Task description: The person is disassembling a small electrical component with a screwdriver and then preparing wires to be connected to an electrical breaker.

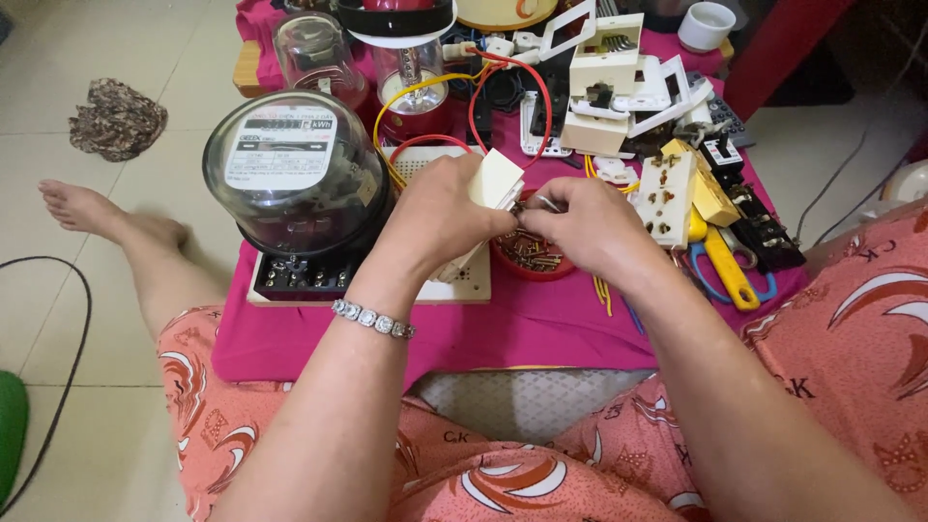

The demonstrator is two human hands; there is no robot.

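My left hand (440, 217) grips a cream plastic switch box (495, 179) held above the pink-covered low table (541, 329). My right hand (590, 227) pinches a small metal screw (547, 203) right beside the box, fingertips almost touching those of the left. Under both hands sits a red dish of brass screws (532, 253). A silver bracelet (373, 319) circles my left wrist. Red and yellow wires (478, 92) loop behind the box.
A round glass-domed electric meter (290, 169) stands on the table's left. Cream sockets and switch plates (619, 97) pile at the back right, with a socket strip (665, 193) and yellow-handled scissors (730, 275). A crumpled cloth (116, 118) and black cable (68, 319) lie on the floor.
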